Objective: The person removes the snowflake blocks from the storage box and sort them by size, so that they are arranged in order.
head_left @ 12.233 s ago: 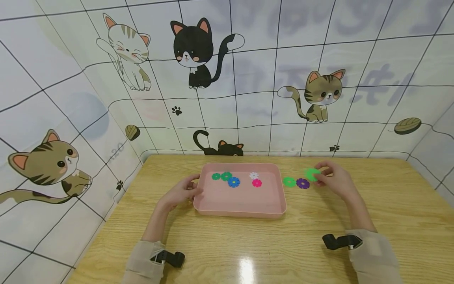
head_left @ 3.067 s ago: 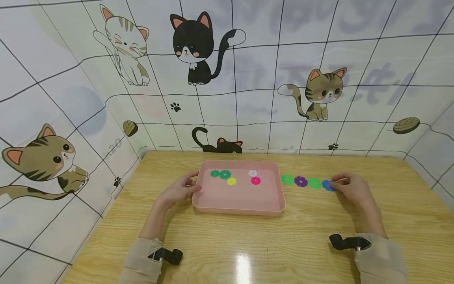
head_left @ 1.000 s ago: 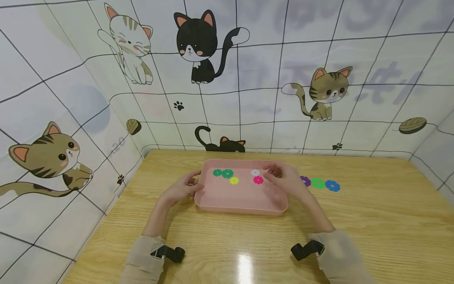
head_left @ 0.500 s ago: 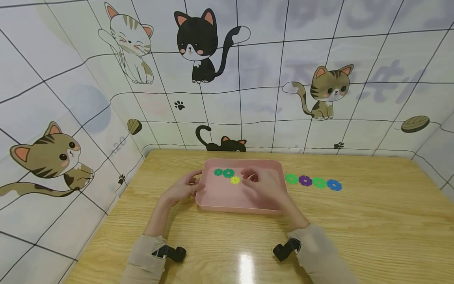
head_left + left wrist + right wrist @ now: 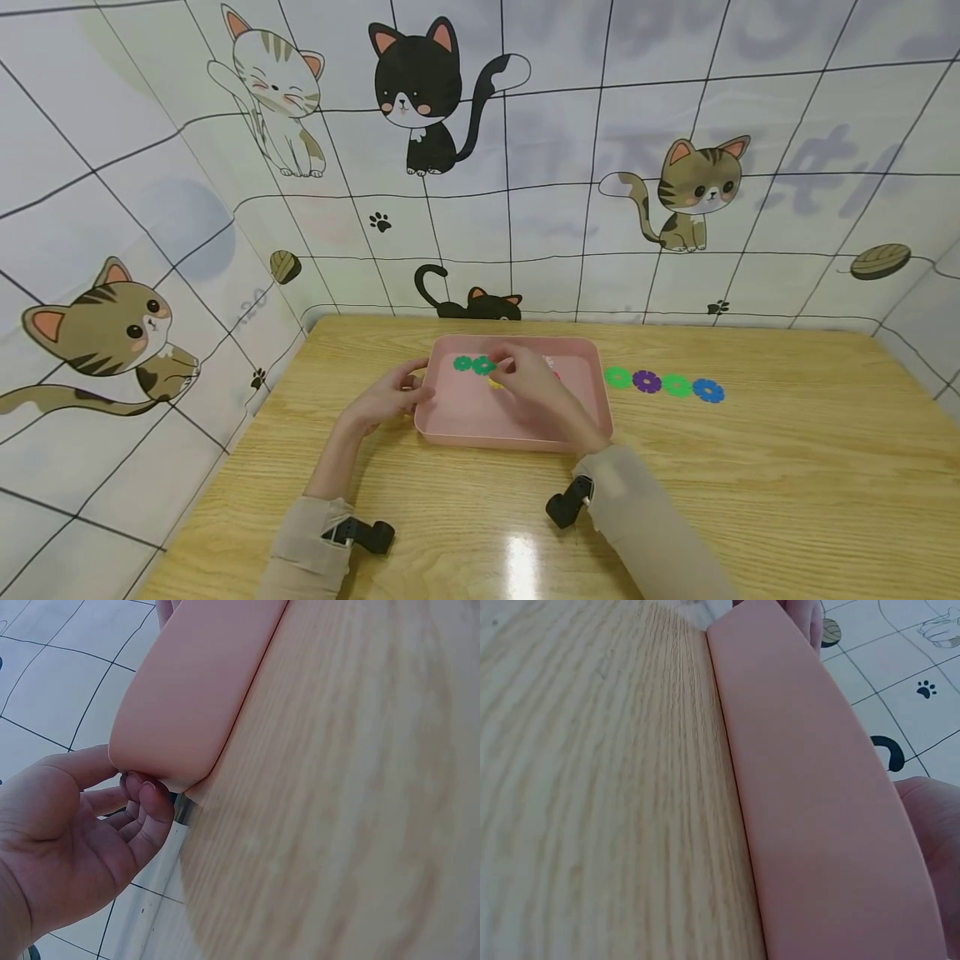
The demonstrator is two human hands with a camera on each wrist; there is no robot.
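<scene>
Nearest us, two beige sleeves [image 5: 311, 533] with black wrist mounts [image 5: 367, 536] reach over the pale wood-grain bench [image 5: 450, 517]. Beyond lies a shallow pink rectangular tray [image 5: 495, 442]. The left hand [image 5: 386, 396] grips its left end; only the left wrist view shows us the palm and bent fingers [image 5: 155, 806]. The right hand [image 5: 532, 383] is over the tray, its fingertips by a dark green flower-shaped disc [image 5: 481, 366]; we cannot tell whether they pinch anything, as the right wrist view shows mainly the tray's outer wall.

Inside the tray, we see a yellow disc [image 5: 495, 383], a red-pink disc [image 5: 557, 376] and a white disc [image 5: 550, 362], all partly hidden, and a smaller dark green disc [image 5: 462, 363] at far left. To the tray's right, a row runs blue, light green, purple, light green [image 5: 618, 377]. Farthest stands a white cat-patterned wall [image 5: 555, 225].
</scene>
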